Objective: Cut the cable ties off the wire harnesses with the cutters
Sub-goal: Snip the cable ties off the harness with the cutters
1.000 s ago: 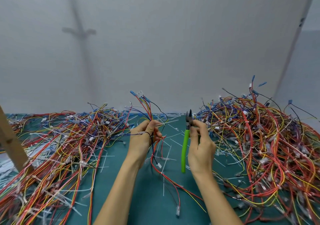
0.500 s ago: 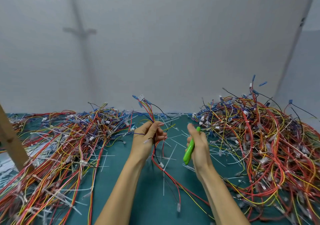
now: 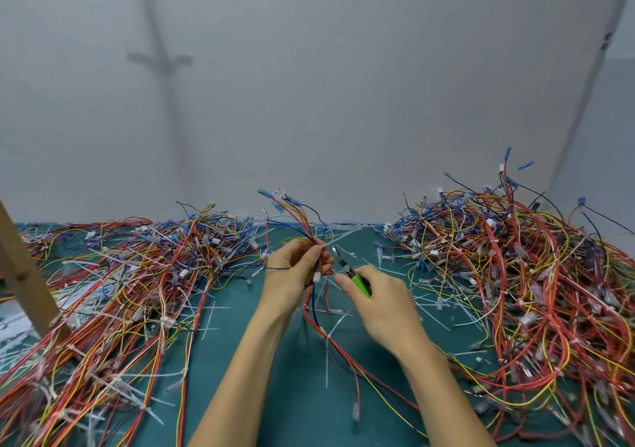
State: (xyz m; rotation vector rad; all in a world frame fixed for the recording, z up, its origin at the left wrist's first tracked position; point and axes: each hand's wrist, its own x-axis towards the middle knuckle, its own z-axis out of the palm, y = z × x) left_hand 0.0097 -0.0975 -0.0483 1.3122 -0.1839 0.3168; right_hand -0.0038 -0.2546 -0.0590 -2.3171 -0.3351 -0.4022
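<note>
Your left hand (image 3: pixel 294 272) holds one wire harness (image 3: pixel 311 312) upright above the green mat (image 3: pixel 285 398). The thumb and curled fingers pinch the bundle where its wires gather, so the connector ends fan out above your fist and the tail hangs down to the mat. That grip keeps the bundle taut and presents it to the blades. Your right hand (image 3: pixel 383 305) wraps its fingers round the green handles of the cutters (image 3: pixel 351 273), forefinger stretched along them, likely to steer. The nose points up and left, just beside your left fingertips. The blades seem slightly parted, though the view is too small to be sure, and I cannot make out which tie they aim for. By count there are two hands, one pair of cutters, one harness in hand and two heaps of harnesses. The left heap (image 3: pixel 137 274) and the right heap (image 3: pixel 515 274) lie well apart, leaving a working lane between them. The cut white ties (image 3: pixel 327 366) scattered there are far too many to number. One wooden post (image 3: pixel 24 274) leans at the far left.
</note>
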